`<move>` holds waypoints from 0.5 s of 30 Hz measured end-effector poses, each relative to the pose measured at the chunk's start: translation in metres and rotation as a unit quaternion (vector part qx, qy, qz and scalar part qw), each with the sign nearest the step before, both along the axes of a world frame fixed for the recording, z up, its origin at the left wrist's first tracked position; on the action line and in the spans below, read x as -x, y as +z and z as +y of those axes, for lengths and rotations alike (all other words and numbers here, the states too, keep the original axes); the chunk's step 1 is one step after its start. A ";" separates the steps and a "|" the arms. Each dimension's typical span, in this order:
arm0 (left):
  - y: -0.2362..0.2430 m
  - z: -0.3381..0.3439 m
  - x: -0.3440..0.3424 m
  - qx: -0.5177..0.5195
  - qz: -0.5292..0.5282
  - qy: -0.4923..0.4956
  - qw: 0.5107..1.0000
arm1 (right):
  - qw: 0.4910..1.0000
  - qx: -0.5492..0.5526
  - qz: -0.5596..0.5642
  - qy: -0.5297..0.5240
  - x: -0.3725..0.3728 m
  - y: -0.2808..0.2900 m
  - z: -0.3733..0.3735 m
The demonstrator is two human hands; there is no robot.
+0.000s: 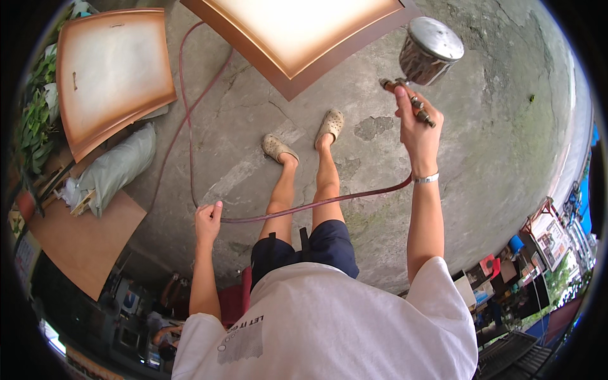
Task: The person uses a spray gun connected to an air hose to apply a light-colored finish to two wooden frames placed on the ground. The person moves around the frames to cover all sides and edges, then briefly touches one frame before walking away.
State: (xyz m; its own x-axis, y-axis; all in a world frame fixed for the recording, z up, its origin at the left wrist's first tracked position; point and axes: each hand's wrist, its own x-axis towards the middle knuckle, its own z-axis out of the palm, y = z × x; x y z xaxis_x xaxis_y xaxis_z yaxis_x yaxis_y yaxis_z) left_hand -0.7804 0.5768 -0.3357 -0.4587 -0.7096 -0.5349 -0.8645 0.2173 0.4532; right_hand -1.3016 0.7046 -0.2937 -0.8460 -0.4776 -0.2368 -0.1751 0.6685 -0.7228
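Note:
My right hand (418,130) grips a spray gun (411,95) with a round metal cup (432,52) on top, held out ahead at the upper right. A reddish air hose (329,201) runs from the gun across my legs to my left hand (208,221), which is closed around it at thigh height. From there the hose loops up over the concrete floor (494,145). A square wooden panel (297,31), pale in the middle with brown edges, lies on the floor just left of the gun. My feet in perforated clogs (304,136) stand below it.
A second brown-edged panel (107,73) lies at the upper left, beside a grey sack (117,168) and a plywood sheet (88,244). Green plants (35,120) line the left rim. Cluttered stalls and boxes (513,278) fill the lower right.

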 end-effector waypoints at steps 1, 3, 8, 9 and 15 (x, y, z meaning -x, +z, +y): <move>-0.001 0.002 0.007 -0.005 0.003 0.004 1.000 | 1.000 0.012 0.022 -0.011 0.019 -0.008 -0.001; -0.003 0.009 0.024 -0.018 0.018 0.014 1.000 | 0.998 0.019 0.054 -0.036 0.061 -0.021 0.000; -0.004 0.021 0.064 -0.047 0.026 0.021 0.998 | 0.991 0.038 0.064 -0.112 0.161 -0.043 0.011; -0.002 0.022 0.073 -0.058 0.022 0.031 0.998 | 0.989 0.057 0.078 -0.112 0.173 -0.042 0.009; -0.010 0.030 0.094 -0.101 0.038 0.083 0.991 | 0.966 0.090 0.190 -0.152 0.222 -0.045 0.021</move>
State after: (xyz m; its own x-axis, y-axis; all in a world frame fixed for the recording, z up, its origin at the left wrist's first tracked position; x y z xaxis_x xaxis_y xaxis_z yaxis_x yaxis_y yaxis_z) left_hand -0.8745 0.6070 -0.3456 -0.3895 -0.6606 -0.6417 -0.8422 -0.0265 0.5385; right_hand -1.5232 0.7260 -0.3388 -0.9632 -0.1985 0.1815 -0.2658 0.5998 -0.7547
